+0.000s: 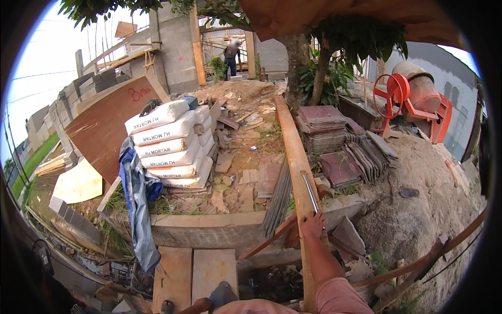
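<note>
My right hand (312,226) is on a long wooden beam (287,131) that slopes away from me, its fingers closed round the near end of a shiny metal bar (310,191) lying along the timber. My left hand (201,305) hangs low at the bottom centre beside my leg, fingers curled; what it holds, if anything, is too small to make out. Beneath me are pale boards (171,275) over a debris-filled ditch. A bundle of thin dark strips (277,199) lies just left of the beam.
Stacked white sacks (164,149) with a blue tarp (141,220) stand left, by a plywood sheet (104,125). Roof tiles (337,167), an orange mixer (418,99) and a sand heap (408,220) are right. A low block edge (204,225) crosses ahead. A person (231,57) stands in the far doorway.
</note>
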### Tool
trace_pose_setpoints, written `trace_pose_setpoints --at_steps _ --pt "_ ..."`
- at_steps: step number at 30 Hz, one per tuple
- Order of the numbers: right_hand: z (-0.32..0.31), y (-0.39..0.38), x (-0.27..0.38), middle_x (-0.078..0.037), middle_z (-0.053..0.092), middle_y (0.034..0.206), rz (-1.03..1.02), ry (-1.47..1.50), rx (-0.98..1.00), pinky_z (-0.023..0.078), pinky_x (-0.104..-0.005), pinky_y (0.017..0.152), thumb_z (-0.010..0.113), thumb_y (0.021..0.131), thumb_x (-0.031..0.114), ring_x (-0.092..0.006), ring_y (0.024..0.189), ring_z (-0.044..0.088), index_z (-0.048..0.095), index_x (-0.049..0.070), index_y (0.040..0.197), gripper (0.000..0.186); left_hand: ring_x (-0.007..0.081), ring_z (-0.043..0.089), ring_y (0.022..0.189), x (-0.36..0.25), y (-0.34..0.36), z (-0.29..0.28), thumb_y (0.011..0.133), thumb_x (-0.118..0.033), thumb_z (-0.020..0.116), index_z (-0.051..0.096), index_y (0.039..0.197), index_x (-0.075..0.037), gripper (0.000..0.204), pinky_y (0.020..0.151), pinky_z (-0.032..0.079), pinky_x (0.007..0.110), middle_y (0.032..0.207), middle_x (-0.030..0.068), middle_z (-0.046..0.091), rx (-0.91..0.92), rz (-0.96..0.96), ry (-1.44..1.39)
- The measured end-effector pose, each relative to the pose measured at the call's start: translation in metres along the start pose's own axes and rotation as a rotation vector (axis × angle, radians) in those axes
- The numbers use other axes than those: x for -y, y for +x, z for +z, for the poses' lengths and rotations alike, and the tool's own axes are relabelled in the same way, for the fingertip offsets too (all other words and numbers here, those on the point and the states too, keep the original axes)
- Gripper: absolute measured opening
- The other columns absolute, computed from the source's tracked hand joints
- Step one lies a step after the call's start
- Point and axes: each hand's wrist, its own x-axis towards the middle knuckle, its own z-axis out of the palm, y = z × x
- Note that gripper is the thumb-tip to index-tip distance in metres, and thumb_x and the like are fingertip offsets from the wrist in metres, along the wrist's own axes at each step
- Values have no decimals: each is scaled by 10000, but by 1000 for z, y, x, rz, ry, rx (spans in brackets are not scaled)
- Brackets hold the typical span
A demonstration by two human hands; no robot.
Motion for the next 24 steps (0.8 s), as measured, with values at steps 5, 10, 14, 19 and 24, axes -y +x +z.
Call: trace_pose_setpoints --at_steps 5,10,14,19,24 --pt "-6 0 1 -224 341 1432 22 24 61 300 -505 1024 601 850 344 -379 1276 370 536 24 1227 498 261 660 818 -14 -13 -10 855 -362 486 719 667 -149 368 778 493 392 801 74 715 -2 -44 -66" --pt "-10 0 2 -225 332 1439 25 26 69 294 -508 1029 591 861 342 -377 1287 359 539 23 1230 492 320 588 1136 -3 -7 -12 885 -484 462 685 1118 -112 493 978 448 394 1198 147 643 79 -156 13" --pt "-12 -1 4 -231 337 1431 21 26 81 295 -516 1027 590 861 339 -381 1277 366 545 17 1219 484 325 591 1130 2 -4 -11 887 -492 442 691 1106 -106 509 977 446 396 1178 153 651 109 -119 65" --pt "-7 -1 4 -235 348 1421 10 23 49 298 -518 1023 593 856 337 -384 1266 375 547 14 1215 485 330 589 1131 -3 -3 -11 885 -494 437 676 1136 -106 520 982 441 397 1211 161 632 153 -149 111" --pt "-7 -1 -1 -230 349 1421 25 22 42 297 -516 1024 598 849 336 -382 1266 375 546 21 1219 488 345 604 1099 -20 -8 -24 890 -385 427 664 1112 -71 452 950 461 421 1180 187 631 201 51 338"
